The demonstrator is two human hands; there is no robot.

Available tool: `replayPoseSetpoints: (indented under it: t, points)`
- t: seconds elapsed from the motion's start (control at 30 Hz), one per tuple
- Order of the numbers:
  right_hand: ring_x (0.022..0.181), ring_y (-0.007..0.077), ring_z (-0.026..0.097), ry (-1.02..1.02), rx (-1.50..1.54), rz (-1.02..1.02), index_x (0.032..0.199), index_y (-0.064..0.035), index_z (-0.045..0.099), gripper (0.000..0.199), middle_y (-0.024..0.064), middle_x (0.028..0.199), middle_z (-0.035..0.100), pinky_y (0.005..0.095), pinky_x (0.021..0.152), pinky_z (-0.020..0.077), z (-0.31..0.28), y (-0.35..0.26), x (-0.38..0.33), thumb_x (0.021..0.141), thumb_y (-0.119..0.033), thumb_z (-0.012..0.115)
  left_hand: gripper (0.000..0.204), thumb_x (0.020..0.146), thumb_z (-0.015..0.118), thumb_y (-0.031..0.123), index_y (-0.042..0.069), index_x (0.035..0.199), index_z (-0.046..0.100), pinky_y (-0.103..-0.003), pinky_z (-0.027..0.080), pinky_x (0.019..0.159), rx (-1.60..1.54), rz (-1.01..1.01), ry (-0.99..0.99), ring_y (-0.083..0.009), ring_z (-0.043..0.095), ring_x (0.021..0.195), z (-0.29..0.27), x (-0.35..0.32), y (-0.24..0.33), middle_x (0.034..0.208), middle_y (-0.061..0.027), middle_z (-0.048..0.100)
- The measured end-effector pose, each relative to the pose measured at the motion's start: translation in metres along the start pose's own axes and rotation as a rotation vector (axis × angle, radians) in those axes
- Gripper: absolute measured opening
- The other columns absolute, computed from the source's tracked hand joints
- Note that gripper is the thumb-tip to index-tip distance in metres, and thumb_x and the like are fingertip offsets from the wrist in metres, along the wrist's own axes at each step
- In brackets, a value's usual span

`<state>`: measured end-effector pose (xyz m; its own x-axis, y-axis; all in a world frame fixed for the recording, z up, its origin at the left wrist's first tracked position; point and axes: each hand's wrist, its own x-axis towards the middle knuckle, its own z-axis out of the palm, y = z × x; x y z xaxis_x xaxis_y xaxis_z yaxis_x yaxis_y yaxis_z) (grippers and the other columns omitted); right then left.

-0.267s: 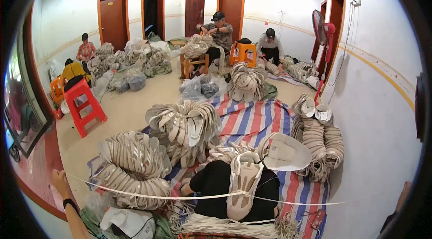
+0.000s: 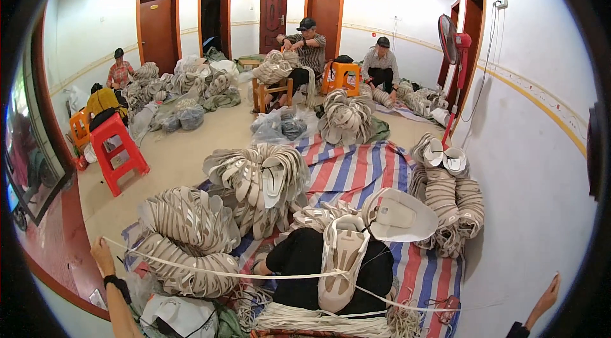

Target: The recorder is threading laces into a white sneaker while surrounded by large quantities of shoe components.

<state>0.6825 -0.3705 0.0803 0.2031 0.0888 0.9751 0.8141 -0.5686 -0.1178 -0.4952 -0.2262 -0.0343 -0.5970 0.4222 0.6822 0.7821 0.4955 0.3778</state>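
A beige and white shoe upper (image 2: 344, 246) rests between my black-clad knees. A flat off-white shoelace (image 2: 254, 276) crosses its lower part and stretches out to both sides. At the left, my left hand (image 2: 102, 256) is raised and pinches one end of the lace. Far to the right, my right hand (image 2: 546, 300) has its fingers pressed together, pointing up. Toward it the lace thins and fades against the white wall, so what those fingers hold cannot be made out. Over my lap lies a bundle of loose laces (image 2: 324, 319).
Strung bundles of uppers (image 2: 188, 220) stand on the striped sheet (image 2: 359, 166), more by the right wall (image 2: 522, 211). A white cap (image 2: 178, 316) lies lower left. Red stool (image 2: 118, 153), standing fan (image 2: 461, 51) and co-workers (image 2: 312, 51) are farther off.
My left hand has moved a little right and up with the lace end. My right hand has come inward and down, showing more of itself. The lace's right half slopes lower.
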Motion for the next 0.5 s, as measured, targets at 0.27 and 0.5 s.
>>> replayPoseSetpoints:
  t: [0.27,0.5]
  points:
    - [0.077,0.0146,0.056,-0.461,1.099,0.263,0.103,0.0022,0.057,0.028,0.0078,0.080,0.059,0.0273,0.070,0.0434,-0.009,-0.261,-0.066,0.090,-0.020,0.048,0.018,0.085,0.050,0.014,-0.001,0.088,0.059,-0.025,0.046,0.053,-0.867,-0.191,-0.235,-0.0120,0.055,0.059,0.078,-0.019,0.177,0.073,-0.0068,0.060]
    - [0.052,0.0076,0.053,-1.317,1.458,0.482,0.109,0.0008,0.051,0.026,0.0087,0.078,0.065,0.0201,0.047,0.0422,0.005,-0.442,-0.140,0.084,-0.002,0.049,0.035,0.082,0.059,0.009,-0.001,0.113,0.046,-0.019,0.041,0.043,-1.485,-0.380,-0.780,-0.0110,0.054,0.055,0.069,-0.127,0.381,0.077,-0.0087,0.061]
